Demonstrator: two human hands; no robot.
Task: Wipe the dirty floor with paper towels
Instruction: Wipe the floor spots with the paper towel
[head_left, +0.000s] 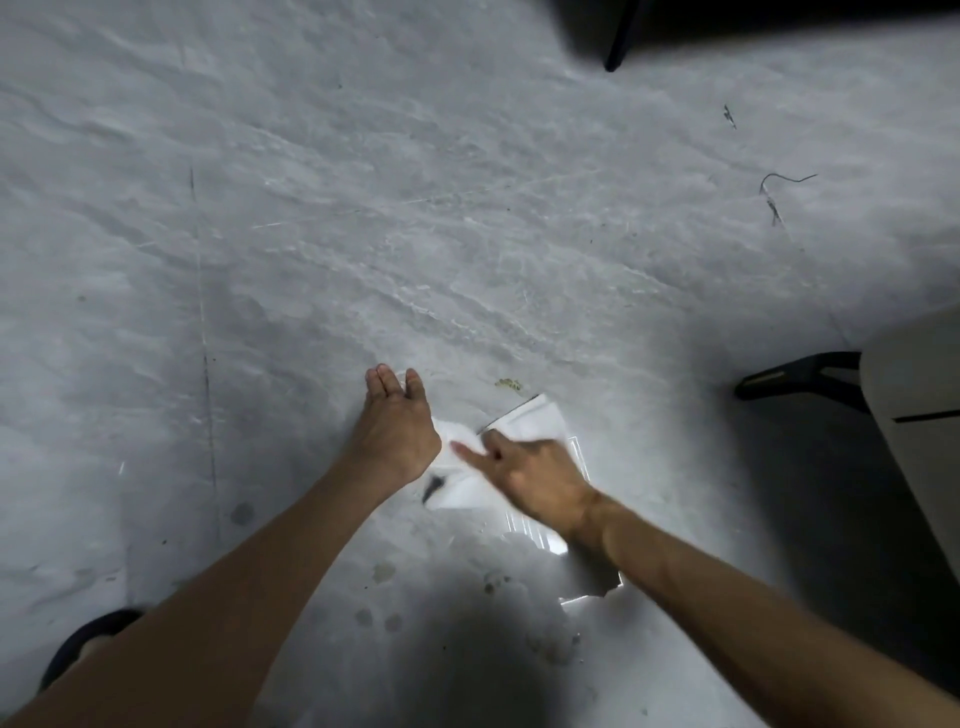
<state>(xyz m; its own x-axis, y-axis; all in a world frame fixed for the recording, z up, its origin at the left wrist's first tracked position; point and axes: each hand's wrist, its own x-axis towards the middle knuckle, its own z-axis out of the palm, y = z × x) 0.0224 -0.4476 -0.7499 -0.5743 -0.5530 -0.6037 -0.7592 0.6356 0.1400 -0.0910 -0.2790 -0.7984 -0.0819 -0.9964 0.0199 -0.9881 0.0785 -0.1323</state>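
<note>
Released left hand (397, 415) braces flat; right hand (524, 475) grasps crumpled white paper towel (530, 418), pressing it onto grey marbled floor (415, 208).

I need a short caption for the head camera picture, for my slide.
Right hand on a white paper towel on a stained grey floor, left hand open beside it.

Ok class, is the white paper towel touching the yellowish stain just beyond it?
Apart. The head view shows a strip of bare grey floor between the paper towel and the yellowish stain.
</note>
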